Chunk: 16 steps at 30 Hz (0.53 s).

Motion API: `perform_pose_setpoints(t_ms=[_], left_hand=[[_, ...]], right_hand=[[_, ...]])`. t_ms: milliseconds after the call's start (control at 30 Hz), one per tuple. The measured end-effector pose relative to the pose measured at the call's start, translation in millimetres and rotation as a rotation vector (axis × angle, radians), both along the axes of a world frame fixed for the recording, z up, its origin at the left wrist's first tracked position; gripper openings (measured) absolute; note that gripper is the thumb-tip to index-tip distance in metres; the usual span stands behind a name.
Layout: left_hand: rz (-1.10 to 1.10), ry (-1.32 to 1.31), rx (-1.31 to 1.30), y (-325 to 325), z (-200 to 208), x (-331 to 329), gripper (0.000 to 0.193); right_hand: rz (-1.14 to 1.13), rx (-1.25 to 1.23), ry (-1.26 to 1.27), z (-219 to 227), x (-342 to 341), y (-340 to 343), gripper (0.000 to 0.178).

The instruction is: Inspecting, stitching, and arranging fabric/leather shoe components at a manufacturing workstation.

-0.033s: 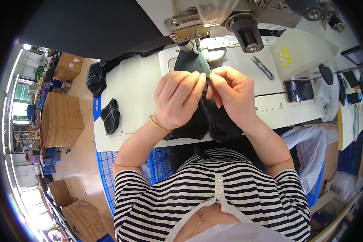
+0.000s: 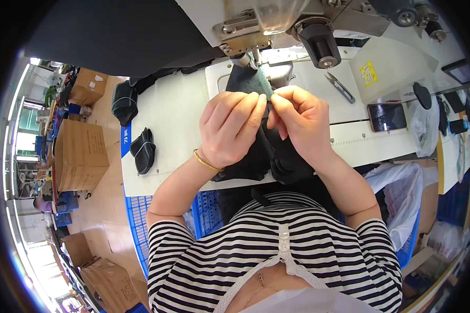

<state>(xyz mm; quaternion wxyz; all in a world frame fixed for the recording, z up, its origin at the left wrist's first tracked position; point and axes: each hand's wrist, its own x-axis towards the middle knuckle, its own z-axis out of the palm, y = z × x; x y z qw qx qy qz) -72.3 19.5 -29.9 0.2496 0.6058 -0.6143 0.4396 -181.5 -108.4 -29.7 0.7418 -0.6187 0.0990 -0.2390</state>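
A dark grey-green piece of fabric (image 2: 249,81) lies under the needle area of the sewing machine (image 2: 248,43), its near edge running toward me. My left hand (image 2: 232,125) pinches that near edge, fingers curled and thumb hidden. Close beside it, my right hand (image 2: 302,120) is closed on the same edge between thumb and forefinger, the fingertips of both hands almost touching. Below my hands, black fabric pieces (image 2: 287,156) lie stacked at the front edge of the white sewing table (image 2: 180,109).
Two tied bundles of black pieces, one nearer (image 2: 142,151) and one farther (image 2: 124,101), are on the left. Thread snips (image 2: 340,87) and a phone (image 2: 386,117) lie on the right. Blue baskets (image 2: 136,219) stand below the table; cardboard boxes (image 2: 81,154) occupy the floor at left.
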Motion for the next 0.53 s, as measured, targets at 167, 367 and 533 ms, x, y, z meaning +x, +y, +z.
perform_pose_setpoints(t_ms=[167, 367, 533], left_hand=[[-0.038, -0.077, -0.022, -2, -1, 10, 0.036], [-0.05, -0.099, -0.008, -2, 3, 18, 0.038], [-0.046, -0.072, -0.006, -3, 6, 24, 0.026]], right_hand=[[-0.003, 0.013, 0.004, -2, 5, 1, 0.015], [-0.014, 0.009, -0.031, -3, 11, 1, 0.018], [0.004, 0.057, -0.052, -2, 17, 1, 0.019]])
